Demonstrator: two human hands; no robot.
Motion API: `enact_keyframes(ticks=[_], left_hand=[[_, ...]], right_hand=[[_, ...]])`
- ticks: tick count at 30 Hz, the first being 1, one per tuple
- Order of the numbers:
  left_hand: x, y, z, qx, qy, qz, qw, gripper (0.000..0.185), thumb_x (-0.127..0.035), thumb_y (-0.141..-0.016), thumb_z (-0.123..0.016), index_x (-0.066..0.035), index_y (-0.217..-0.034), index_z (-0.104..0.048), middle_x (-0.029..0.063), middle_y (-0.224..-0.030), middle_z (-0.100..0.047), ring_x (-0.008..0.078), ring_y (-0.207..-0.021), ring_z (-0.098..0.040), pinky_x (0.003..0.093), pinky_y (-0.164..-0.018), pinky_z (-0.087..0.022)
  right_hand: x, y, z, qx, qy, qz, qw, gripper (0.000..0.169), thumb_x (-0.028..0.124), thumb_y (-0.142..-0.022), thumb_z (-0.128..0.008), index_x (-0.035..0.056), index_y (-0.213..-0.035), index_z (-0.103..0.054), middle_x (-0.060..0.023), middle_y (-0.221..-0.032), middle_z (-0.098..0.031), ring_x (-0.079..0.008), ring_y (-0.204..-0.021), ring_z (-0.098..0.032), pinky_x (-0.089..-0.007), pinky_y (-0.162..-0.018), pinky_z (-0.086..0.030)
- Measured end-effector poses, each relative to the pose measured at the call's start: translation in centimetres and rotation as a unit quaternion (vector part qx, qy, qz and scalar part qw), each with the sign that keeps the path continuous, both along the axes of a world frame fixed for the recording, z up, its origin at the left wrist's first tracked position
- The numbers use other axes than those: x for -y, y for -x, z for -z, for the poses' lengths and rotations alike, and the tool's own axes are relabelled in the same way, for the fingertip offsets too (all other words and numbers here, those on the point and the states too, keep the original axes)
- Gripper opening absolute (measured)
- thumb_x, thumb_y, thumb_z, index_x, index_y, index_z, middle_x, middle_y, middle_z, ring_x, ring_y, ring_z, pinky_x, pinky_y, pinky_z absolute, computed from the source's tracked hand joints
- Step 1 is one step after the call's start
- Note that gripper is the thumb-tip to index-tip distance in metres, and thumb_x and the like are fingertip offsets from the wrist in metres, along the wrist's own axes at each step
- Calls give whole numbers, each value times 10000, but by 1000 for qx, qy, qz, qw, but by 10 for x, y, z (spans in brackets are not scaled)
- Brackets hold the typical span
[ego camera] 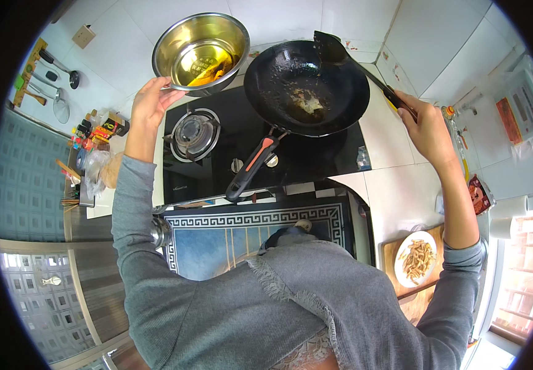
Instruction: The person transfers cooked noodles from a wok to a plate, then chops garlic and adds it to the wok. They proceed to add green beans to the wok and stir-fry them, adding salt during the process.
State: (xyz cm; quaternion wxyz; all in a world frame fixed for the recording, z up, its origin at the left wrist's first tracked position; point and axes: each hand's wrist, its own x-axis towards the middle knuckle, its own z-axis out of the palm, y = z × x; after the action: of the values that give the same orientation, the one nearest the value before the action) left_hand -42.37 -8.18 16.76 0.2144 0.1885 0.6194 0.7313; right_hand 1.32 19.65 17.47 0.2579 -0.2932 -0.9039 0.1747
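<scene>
My left hand point(154, 102) grips the near rim of a stainless steel bowl point(167, 55), fingers at its edge. Yellow oil point(208, 69) lies in the bottom of the bowl. In my right hand point(426, 125) is the handle of a black spatula point(331, 50), whose blade is over the far right rim of a black wok point(275, 92). A small pale lump of food point(311, 104) rests in a little oil at the wok's bottom. The wok's black and orange handle point(253, 166) points toward me, untouched by either hand.
A black gas hob point(201, 180) carries the wok; its left burner point(195, 132) is uncovered. On a wooden board point(391, 259) at the right stands a white plate point(402, 270) of cooked strips. Bottles and packets point(97, 132) crowd the left counter. Ladles point(73, 78) hang on the left wall.
</scene>
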Motion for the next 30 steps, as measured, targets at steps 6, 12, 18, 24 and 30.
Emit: enact_keyframes(ticks=[6,12,18,24,30], left_hand=[[-5,10,0,9,-8,1,1000,109,-29,-911,-583,69,-956,-566,170,-983,-593,363,-926,-670,434,-838,-621],[-2,12,2,8,-19,12,1000,129,-28,-914,-575,81,-981,-564,171,-994,-581,377,-922,-667,455,-829,-622],[-17,-3,-6,34,-37,40,998,169,-29,-884,-624,70,-1007,-563,160,-1017,-575,368,-948,-650,475,-880,-598],[-86,-22,-16,91,-13,153,984,203,-39,-862,-668,67,-947,-516,230,-1012,-610,405,-1010,-644,418,-889,-603],[-212,-159,-21,146,-32,307,940,171,5,-880,-615,80,-899,-462,334,-1068,-596,466,-1040,-621,401,-879,-614]], right_hand=[[11,2,16,52,-24,29,998,322,113,-884,-607,115,-1202,-663,-212,-837,-673,-378,-773,-652,-445,-729,-515],[3,7,61,50,-105,6,993,383,140,-900,-583,198,-1277,-624,-187,-835,-666,-369,-749,-652,-450,-706,-526],[16,28,112,151,-143,77,975,538,114,-898,-538,294,-1402,-492,-154,-873,-605,-333,-723,-651,-434,-653,-535],[56,45,145,84,-74,91,989,499,96,-861,-548,108,-1355,-481,-166,-1069,-562,-328,-925,-616,-440,-730,-529],[116,-34,149,-174,-162,81,968,326,125,-816,-646,62,-1136,-641,-101,-1045,-543,-270,-944,-535,-374,-790,-445]])
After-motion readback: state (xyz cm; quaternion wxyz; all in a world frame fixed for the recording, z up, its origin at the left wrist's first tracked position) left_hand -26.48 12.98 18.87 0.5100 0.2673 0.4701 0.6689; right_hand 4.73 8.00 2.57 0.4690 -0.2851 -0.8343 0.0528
